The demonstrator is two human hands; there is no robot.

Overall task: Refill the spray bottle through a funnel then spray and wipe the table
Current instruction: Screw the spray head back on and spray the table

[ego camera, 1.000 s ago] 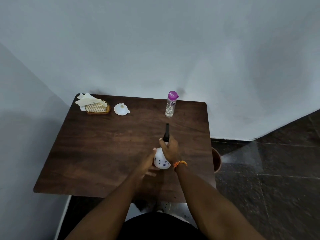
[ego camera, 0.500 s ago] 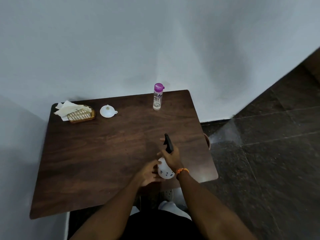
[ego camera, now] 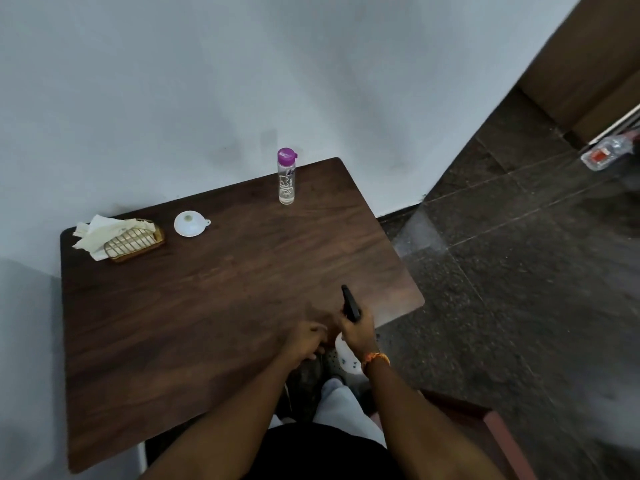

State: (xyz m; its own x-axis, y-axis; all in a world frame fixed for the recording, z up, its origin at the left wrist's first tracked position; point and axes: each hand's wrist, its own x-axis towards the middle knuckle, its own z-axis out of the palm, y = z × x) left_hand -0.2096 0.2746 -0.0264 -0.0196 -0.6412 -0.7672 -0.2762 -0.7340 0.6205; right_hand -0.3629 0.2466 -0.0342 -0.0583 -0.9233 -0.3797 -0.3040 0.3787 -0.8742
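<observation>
Two hands at work near the six o'clock edge of the surface [ego camera: 194, 323]: right hand [ego camera: 356, 329] closed, fingers [ego camera: 346, 323] wrapped round the black trigger head [ego camera: 350, 303] of the spray bottle [ego camera: 343, 355], nozzle pointing toward twelve o'clock; left hand [ego camera: 306, 339] curled just at nine o'clock of it, against the white body, though whether gripping or merely steadying cannot be told, the palm side being hidden. Bottle itself low between both wrists, seemingly at or just past the near edge. Judged step: unscrewing the trigger head, the very start of the refill, nothing poured yet. Next move calls for lifting the head clear, standing the body upright on the wood, then reaching to ten o'clock for the white funnel [ego camera: 189, 223] and to twelve o'clock for the clear water bottle [ego camera: 286, 178] with its purple cap on. Funnel resting mouth down, well apart from both hands. At ten o'clock, far corner, a wire holder [ego camera: 136, 241] stuffed with pale napkins [ego camera: 95, 232], likely for the wipe. Dark wood top otherwise bare, set into a corner of pale grey wall [ego camera: 173, 81]. Dark speckled tile floor [ego camera: 519, 289] at three o'clock, a small clear packet [ego camera: 604, 155] lying on it far off, near brown panelling.
</observation>
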